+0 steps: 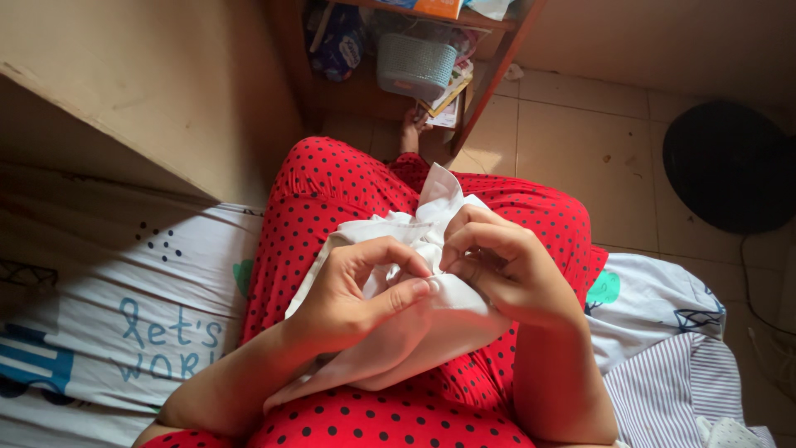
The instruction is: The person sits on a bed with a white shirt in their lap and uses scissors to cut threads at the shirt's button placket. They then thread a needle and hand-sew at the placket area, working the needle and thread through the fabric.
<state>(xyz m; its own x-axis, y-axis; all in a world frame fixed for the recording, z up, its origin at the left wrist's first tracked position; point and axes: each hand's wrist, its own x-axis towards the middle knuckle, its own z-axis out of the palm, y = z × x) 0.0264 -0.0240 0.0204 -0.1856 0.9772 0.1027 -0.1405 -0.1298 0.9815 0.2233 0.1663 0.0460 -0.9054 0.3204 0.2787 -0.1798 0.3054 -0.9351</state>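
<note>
The fingers of the left hand (pixel 348 294) curl around a bunched white cloth (pixel 414 274), thumb pressed flat across its top, while the fingers of the right hand (pixel 497 265) are clenched tight on the same cloth just beside them, pinching a fold between the two hands. The cloth lies in the lap, on red trousers with dark dots (pixel 332 187), with one corner standing up beyond the knuckles. The person sits at the edge of a bed (pixel 99 315) with a printed sheet; a striped fabric (pixel 672 390) lies at its right corner. Beyond the knees, on the tiled floor (pixel 580 141), a wooden shelf (pixel 489 75) holds a pale woven basket (pixel 414 65) and papers, and a bare foot (pixel 412 129) rests near its base. A dark round object (pixel 730 166) sits by the right edge.
</note>
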